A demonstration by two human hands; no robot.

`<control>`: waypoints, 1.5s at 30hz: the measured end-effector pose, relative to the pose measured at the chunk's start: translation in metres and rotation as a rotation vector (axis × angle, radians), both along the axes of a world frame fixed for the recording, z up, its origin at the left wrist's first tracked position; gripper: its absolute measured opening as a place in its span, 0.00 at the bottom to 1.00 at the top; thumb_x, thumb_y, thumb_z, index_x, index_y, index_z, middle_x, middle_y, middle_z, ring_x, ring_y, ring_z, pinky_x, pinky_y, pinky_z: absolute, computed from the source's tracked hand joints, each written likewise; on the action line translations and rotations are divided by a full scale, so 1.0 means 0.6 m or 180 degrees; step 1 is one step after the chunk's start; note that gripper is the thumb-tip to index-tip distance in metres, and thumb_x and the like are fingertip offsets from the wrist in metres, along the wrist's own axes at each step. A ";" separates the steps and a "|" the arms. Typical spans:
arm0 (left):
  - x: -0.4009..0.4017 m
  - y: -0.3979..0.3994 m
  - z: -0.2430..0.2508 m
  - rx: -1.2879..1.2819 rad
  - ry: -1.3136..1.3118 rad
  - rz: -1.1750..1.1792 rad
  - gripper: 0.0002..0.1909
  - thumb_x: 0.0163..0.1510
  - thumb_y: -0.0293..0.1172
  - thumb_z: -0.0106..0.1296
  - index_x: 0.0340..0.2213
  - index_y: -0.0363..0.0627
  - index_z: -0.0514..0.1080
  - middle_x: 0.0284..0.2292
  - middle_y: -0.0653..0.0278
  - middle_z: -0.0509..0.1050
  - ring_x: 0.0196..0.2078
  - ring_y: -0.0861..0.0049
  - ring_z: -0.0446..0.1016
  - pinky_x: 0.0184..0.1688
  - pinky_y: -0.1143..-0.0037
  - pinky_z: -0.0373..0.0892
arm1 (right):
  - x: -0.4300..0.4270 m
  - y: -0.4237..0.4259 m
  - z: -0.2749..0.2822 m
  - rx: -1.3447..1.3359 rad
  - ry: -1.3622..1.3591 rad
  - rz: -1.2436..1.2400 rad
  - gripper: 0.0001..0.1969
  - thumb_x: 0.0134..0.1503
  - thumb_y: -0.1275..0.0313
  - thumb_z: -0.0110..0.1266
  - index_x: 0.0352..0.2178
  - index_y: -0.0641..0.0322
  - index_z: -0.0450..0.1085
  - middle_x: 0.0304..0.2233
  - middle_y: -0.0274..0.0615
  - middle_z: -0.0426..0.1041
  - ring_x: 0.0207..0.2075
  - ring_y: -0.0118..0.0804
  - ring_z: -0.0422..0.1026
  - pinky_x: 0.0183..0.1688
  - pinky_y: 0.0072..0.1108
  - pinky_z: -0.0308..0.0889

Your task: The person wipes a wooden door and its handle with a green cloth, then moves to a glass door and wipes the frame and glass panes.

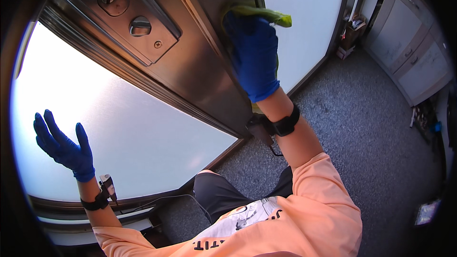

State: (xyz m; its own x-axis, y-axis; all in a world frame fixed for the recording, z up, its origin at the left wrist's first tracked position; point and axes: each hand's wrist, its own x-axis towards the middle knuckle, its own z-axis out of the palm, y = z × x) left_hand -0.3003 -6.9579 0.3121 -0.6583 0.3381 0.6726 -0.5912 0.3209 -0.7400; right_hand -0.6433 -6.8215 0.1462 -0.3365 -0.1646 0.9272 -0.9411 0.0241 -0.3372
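In a blue glove, my right hand (255,57) holds a yellow-green cloth (275,15) against the brown metal door frame (200,75), close to its right edge. Part of the cloth is hidden behind the hand. My left hand (64,146), also gloved in blue, is raised at the left with fingers apart and nothing in it. Behind it is a bright frosted glass panel (142,135); whether the fingers touch the glass I cannot tell. A metal lock plate (157,30) with a round opening and a screw sits on the frame's upper part.
A second frosted panel (303,14) stands right of the frame. Grey speckled carpet (350,114) covers the floor. At the far right are a pale cabinet (410,43) and a small box (351,35) of items. A thin cable (167,196) runs low at the left.
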 end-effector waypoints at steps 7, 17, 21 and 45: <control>-0.002 0.004 0.002 0.0068 -0.0029 -0.0051 0.32 0.54 0.51 0.41 0.56 0.50 0.54 0.57 0.60 0.56 0.60 0.65 0.52 0.59 0.59 0.49 | -0.011 -0.025 0.046 -0.0411 0.0529 -0.0346 0.21 0.43 0.77 0.48 0.41 0.49 0.68 0.28 0.42 0.66 0.29 0.45 0.66 0.30 0.30 0.60; 0.001 0.003 0.001 0.0102 0.0099 -0.0034 0.32 0.53 0.54 0.40 0.55 0.49 0.58 0.55 0.57 0.58 0.59 0.62 0.55 0.57 0.56 0.51 | 0.016 -0.001 -0.006 -0.0317 0.0341 0.0058 0.22 0.42 0.80 0.49 0.42 0.50 0.69 0.27 0.41 0.67 0.30 0.46 0.66 0.31 0.31 0.61; -0.001 0.006 0.002 0.0142 0.0056 -0.0089 0.32 0.54 0.53 0.41 0.55 0.50 0.56 0.56 0.58 0.57 0.60 0.64 0.53 0.58 0.57 0.49 | 0.021 0.004 -0.015 -0.0028 0.0145 0.0005 0.23 0.41 0.79 0.50 0.42 0.51 0.69 0.32 0.42 0.67 0.34 0.48 0.66 0.35 0.33 0.61; -0.006 0.006 -0.001 0.0192 0.0071 -0.0152 0.32 0.54 0.51 0.42 0.57 0.51 0.54 0.57 0.60 0.55 0.61 0.67 0.50 0.59 0.59 0.47 | -0.031 0.000 0.140 -0.0818 0.0695 -0.0204 0.21 0.42 0.78 0.50 0.42 0.53 0.69 0.32 0.46 0.69 0.33 0.50 0.68 0.33 0.33 0.64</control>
